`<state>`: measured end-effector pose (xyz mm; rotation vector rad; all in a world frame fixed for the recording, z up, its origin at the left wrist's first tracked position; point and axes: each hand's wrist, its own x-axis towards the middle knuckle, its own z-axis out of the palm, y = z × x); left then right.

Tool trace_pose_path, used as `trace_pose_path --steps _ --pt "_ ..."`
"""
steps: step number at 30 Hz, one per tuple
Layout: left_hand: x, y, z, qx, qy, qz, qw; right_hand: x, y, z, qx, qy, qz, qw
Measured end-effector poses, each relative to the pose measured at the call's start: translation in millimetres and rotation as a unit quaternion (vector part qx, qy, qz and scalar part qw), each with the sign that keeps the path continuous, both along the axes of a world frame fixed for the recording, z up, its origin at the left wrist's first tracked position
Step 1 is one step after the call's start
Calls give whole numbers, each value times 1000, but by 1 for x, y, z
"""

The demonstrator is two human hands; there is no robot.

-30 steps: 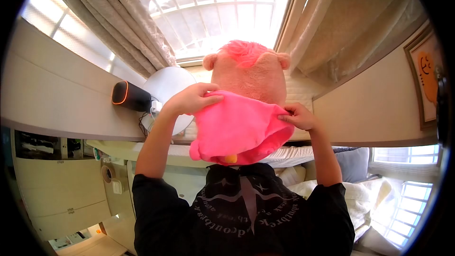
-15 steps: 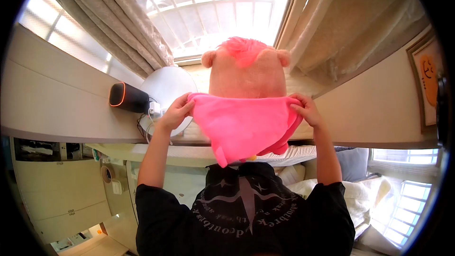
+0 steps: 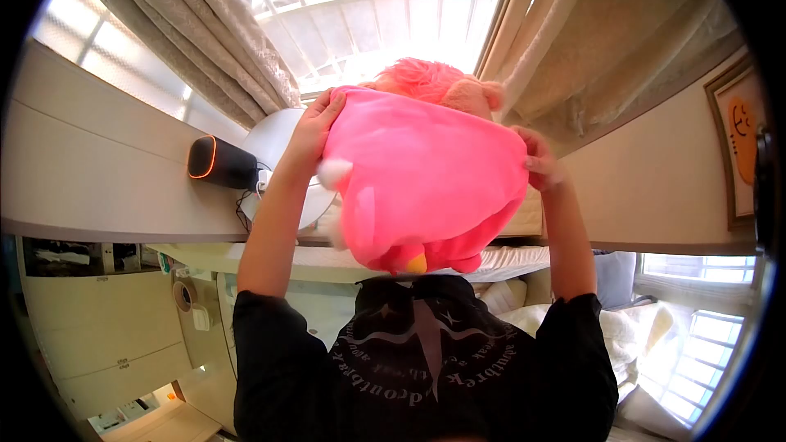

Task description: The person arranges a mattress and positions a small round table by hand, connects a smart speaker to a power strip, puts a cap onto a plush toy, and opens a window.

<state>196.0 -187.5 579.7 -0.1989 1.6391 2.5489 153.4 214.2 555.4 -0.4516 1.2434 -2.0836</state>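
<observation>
A bright pink cloth piece [image 3: 426, 168] is spread between my hands, with a small yellow patch at its lower edge. My left hand [image 3: 318, 127] pinches its upper left corner. At its right edge, my right hand [image 3: 538, 160] grips the fabric, slightly blurred. Behind the cloth sits a plush toy [image 3: 476, 95] with pink hair on top and a round ear; the cloth hides most of its body. A whitish blurred bit shows at the cloth's left side.
On the left, a black speaker [image 3: 221, 164] with an orange ring stands beside a round white table [image 3: 274, 135] with a white plug and cables. Barred window ahead, curtains [image 3: 192, 33] either side. A framed picture [image 3: 741, 139] is at the right.
Both hands have moved up, raising the pink cloth from below the toy's head to over most of it. More of the yellow patch shows at the cloth's lower edge.
</observation>
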Motion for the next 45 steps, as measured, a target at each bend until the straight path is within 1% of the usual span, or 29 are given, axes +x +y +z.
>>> trace_pose_path --steps 1,2,4,7,8,9,10,13,14,17,19,20,22,23,24,25,26,28,31,34,37,40,43,44,45 --pt "-8 -3 -20 -18 12 7 1000 -11 0 -2 9 36 12 999" --pt "-15 -9 -41 -60 10 10 998 -23 -1 -6 78 67 -8 995" --pt "-26 -21 -83 -143 6 15 990 -41 -4 -19 216 128 -50 967" --pt "-20 -26 -115 -263 -46 -15 964 -46 -15 -44 288 150 -136 936" --pt "-18 -27 -123 -251 -38 -53 966 -47 -19 -51 291 169 -157 929" --pt "-16 -24 -127 -232 4 -69 970 -46 -22 -57 294 188 -178 920" --pt "-13 -17 -120 -244 10 -70 967 -45 -26 -58 297 205 -198 911" --pt "-17 -7 -92 -312 16 -89 946 -51 -37 -56 264 185 -198 926" --pt "-21 -5 -84 -341 16 -98 935 -55 -40 -52 273 204 -193 920" --pt "-38 -1 -73 -363 -33 -153 919 -60 -48 -32 311 254 -183 897" --pt "-45 -2 -86 -445 131 -63 884 -62 -53 -23 349 286 -182 874" --pt "-51 -2 -92 -479 213 -17 851 -66 -48 -26 353 313 -166 866" --pt "-51 -9 -95 -534 230 -9 814 -71 -33 -33 361 365 -135 847" --pt "-49 -11 -99 -560 236 -5 794 -70 -26 -37 391 347 -118 845" --pt "-48 -9 -102 -534 232 -2 813 -65 -23 -35 419 327 -100 841" --pt "-50 -9 -108 -524 243 -8 816 -63 -22 -34 447 308 -81 836" --pt "-53 -9 -116 -514 255 -14 819 -65 -24 -42 420 393 -132 807" --pt "-58 -7 -123 -507 276 -18 817 -71 -33 -62 354 549 -230 722" --pt "-70 -4 -125 -373 214 -45 902 -74 -41 -71 413 537 -300 671" --pt "-80 -5 -131 -340 196 -34 919 -95 -46 -72 346 557 -310 688" --pt "-86 -4 -135 -323 193 -14 926 -116 -48 -81 336 523 -235 747" --pt "-86 0 -131 -362 202 22 910 -126 -52 -83 303 482 -202 797" --pt "-79 6 -127 -388 188 35 901 -121 -59 -77 294 409 -189 843" --pt "-81 7 -140 -401 206 62 890 -119 -61 -77 326 404 -192 833" --pt "-80 7 -140 -419 156 54 893 -117 -61 -79 358 398 -195 822"
